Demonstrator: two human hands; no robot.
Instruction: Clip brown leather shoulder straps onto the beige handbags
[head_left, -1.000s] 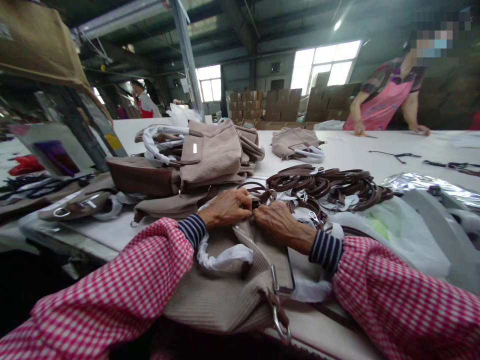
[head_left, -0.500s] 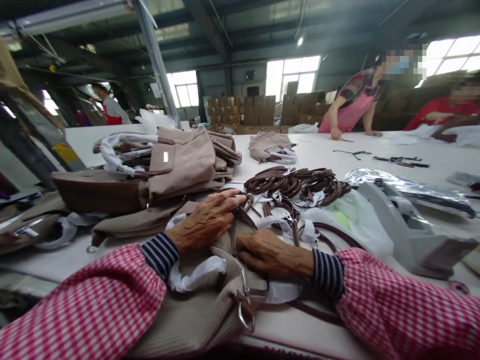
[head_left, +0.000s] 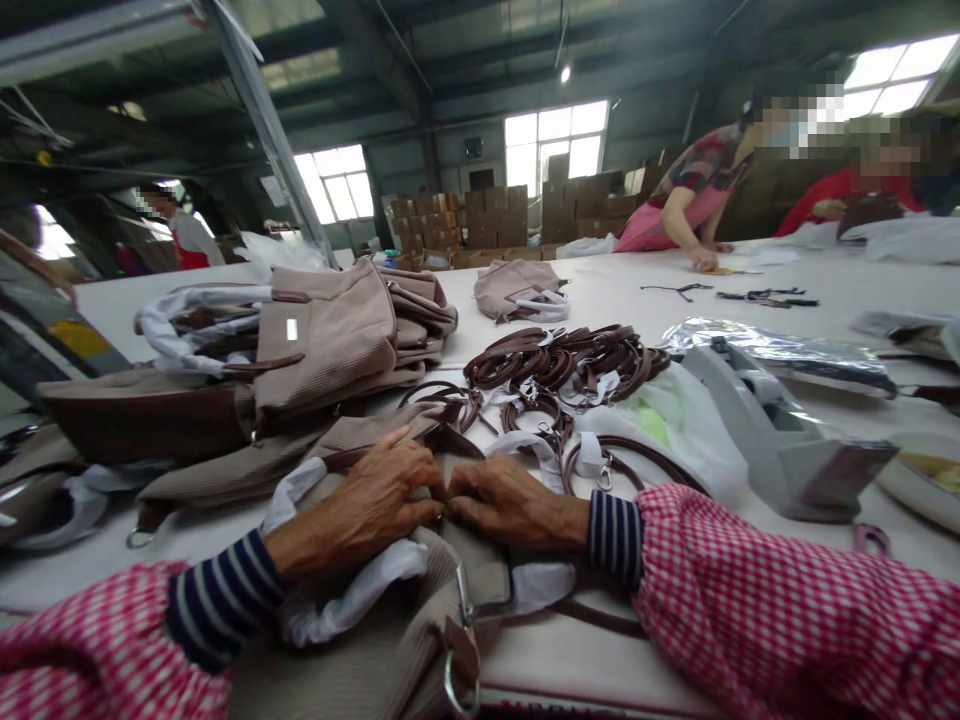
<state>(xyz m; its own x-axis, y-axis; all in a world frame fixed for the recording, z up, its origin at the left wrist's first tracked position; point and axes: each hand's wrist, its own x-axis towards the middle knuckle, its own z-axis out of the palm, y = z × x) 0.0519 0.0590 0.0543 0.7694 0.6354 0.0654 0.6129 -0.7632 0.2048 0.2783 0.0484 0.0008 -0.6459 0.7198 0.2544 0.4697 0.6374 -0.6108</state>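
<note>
A taupe ribbed handbag lies on its side in front of me, its handles wrapped in white paper and a metal ring on a brown tab at its near end. My left hand is closed on the bag's upper edge, thumb and fingers pinched together. Close beside it, my right hand has curled fingers on the same edge. The fingertips of both hands nearly meet, and the exact bit they pinch is partly hidden. Just beyond them are coiled brown straps with metal clips.
Stacked taupe handbags stand at left, and one more bag lies farther back. At right are a grey tape dispenser, clear plastic and a silver packet. Co-workers lean over the white table's far side.
My left hand has drawn back from the bag's far end, near the straps, to meet my right hand at the edge. The view has turned slightly right.
</note>
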